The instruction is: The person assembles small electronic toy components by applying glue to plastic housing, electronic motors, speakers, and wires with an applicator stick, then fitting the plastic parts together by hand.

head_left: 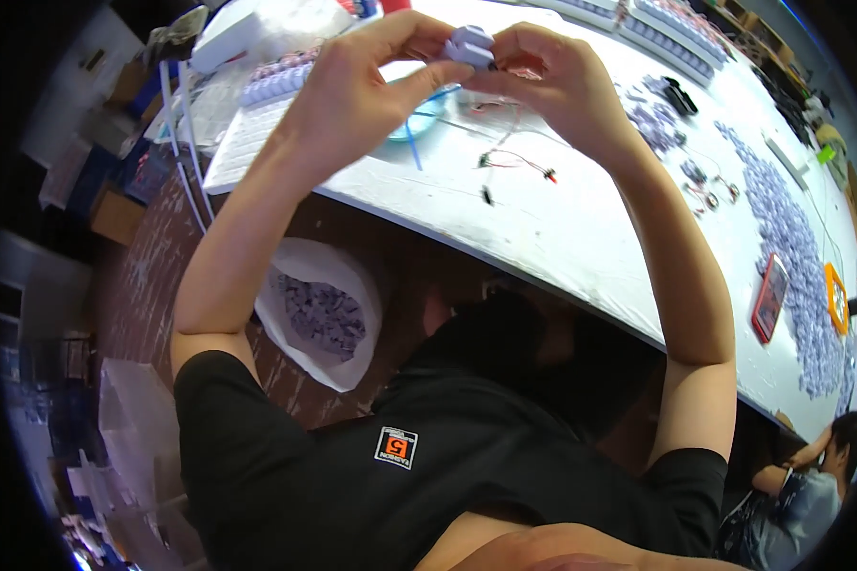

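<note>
Above the far part of the table, both hands meet at a small pale lavender plastic part (470,48) with a stepped, blocky shape. My left hand (357,90) pinches it from the left between thumb and fingers. From the right, my right hand (567,86) closes its thumb and fingertips on the part's right side, where a small dark bit shows. Behind the hands sits a light blue round dish (421,119), partly covered by my left hand. Thin red and black wires with small connectors (519,162) lie on the white table (562,228) below my right hand.
A white sack (281,333) of lavender pieces stands on the floor by the table. Heaped lavender parts (781,214), a red-edged phone (770,297) and an orange frame (835,297) lie to the right. Trays of parts (671,43) line the back. Another person (800,495) sits at lower right.
</note>
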Action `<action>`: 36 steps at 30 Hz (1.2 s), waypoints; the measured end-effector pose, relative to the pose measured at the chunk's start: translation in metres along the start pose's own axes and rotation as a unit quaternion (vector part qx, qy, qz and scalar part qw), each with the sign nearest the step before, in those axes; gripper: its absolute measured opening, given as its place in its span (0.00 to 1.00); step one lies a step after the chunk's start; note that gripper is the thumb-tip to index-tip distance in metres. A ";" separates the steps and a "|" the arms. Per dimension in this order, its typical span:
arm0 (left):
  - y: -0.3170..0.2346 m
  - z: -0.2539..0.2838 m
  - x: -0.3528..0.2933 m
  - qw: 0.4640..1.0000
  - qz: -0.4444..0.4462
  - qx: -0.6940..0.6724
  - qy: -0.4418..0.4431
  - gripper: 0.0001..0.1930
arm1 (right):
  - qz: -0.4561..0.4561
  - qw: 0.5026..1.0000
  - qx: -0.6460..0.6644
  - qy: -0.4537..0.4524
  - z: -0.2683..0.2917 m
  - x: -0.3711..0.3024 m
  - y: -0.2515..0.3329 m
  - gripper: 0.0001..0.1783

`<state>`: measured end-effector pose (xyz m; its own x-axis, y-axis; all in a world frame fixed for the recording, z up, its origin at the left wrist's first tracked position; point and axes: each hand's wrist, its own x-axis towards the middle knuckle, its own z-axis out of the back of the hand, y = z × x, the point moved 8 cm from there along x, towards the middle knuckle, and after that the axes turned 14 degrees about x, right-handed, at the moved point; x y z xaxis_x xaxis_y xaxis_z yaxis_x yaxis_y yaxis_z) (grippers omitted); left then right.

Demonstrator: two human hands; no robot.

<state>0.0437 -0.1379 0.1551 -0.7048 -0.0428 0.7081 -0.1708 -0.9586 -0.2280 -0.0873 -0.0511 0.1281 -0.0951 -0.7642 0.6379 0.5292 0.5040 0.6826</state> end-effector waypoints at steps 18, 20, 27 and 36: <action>0.126 0.141 0.032 0.993 0.063 0.084 -0.056 0.15 | -0.187 0.948 0.193 0.167 -0.082 0.089 -0.141 0.37; 0.138 0.129 0.031 0.996 0.072 0.050 -0.035 0.15 | -0.204 0.944 0.154 0.207 -0.104 0.092 -0.150 0.37; 0.182 0.110 0.018 0.997 0.057 -0.001 -0.042 0.15 | -0.309 0.880 0.104 0.346 -0.163 0.104 -0.166 0.23; 0.233 0.118 -0.009 0.985 0.131 0.045 -0.108 0.15 | -0.145 0.980 0.042 0.129 -0.179 0.182 -0.222 0.15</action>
<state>0.0914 -0.3938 0.1749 -0.5524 -0.3408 0.7608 0.0653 -0.9275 -0.3680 -0.0710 -0.3741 0.0284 -0.0087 -0.9509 0.3093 0.4396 0.2742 0.8553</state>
